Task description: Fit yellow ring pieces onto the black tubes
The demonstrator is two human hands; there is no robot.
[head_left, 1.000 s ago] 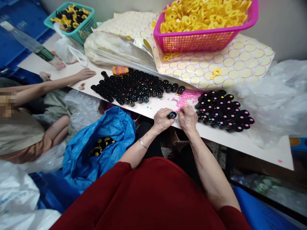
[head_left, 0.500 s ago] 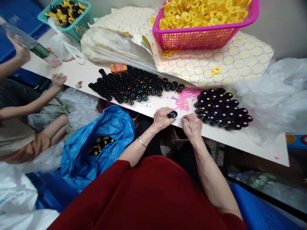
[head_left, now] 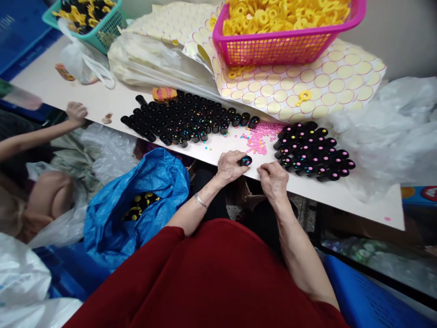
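Note:
My left hand (head_left: 232, 166) is closed around a small black cylinder (head_left: 245, 161) with coloured bits showing in its top, near the table's front edge. Just to the right, my right hand (head_left: 274, 178) has its fingers pinched together; whatever is between them is too small to make out. A spread of small pink discs (head_left: 257, 140) lies on the table beyond both hands. Right of these stands a group of black cylinders (head_left: 316, 152), most with a pink dot on top. Left of them, many more black cylinders (head_left: 184, 119) stand close together, some holding coloured bits.
A magenta basket (head_left: 273, 51) of yellow rings rests on dotted sheets (head_left: 327, 86) at the back. A green basket (head_left: 105, 33) stands back left. Below the table edge is a blue sack (head_left: 109, 216). Another person's fist (head_left: 76, 111) is at the table's left.
The other person's hand has closed, and the bottle at far left has moved mostly out of view. My hands hold nearly the same pose; the view has shifted slightly.

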